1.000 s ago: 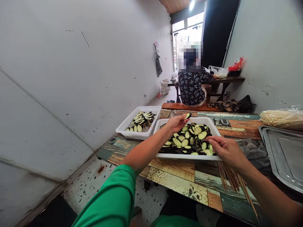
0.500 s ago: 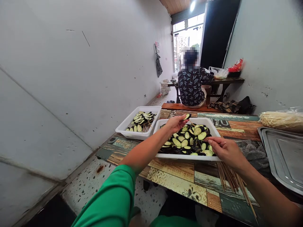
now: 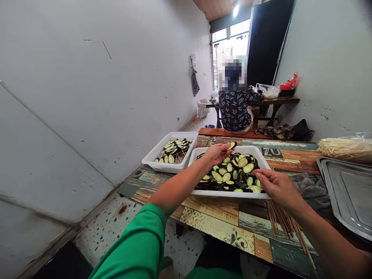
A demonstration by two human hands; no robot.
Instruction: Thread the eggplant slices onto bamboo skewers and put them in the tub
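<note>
My left hand (image 3: 216, 154) pinches an eggplant slice (image 3: 232, 145) above the far side of a white tub (image 3: 229, 193). A thin bamboo skewer (image 3: 237, 154) runs from this slice down toward my right hand (image 3: 274, 184), whose fingers are closed on its near end at the tub's right side. Part of the skewer is hard to make out against the slices behind it. Loose oval eggplant slices (image 3: 226, 177), pale green with dark skin, fill the tub. In a second white tub (image 3: 151, 164) to the left lie skewered eggplant slices (image 3: 176, 146).
Loose bamboo skewers (image 3: 286, 223) lie on the patterned table (image 3: 215, 223) at the right. Beyond them are crumpled dark plastic (image 3: 309, 190), metal trays (image 3: 348, 193) and a bag of skewers (image 3: 343, 148). A person (image 3: 235, 108) sits facing away at another table.
My left hand and its eggplant slice have shifted slightly to the right, toward my right hand. The right hand has barely moved, and both grips stay closed.
</note>
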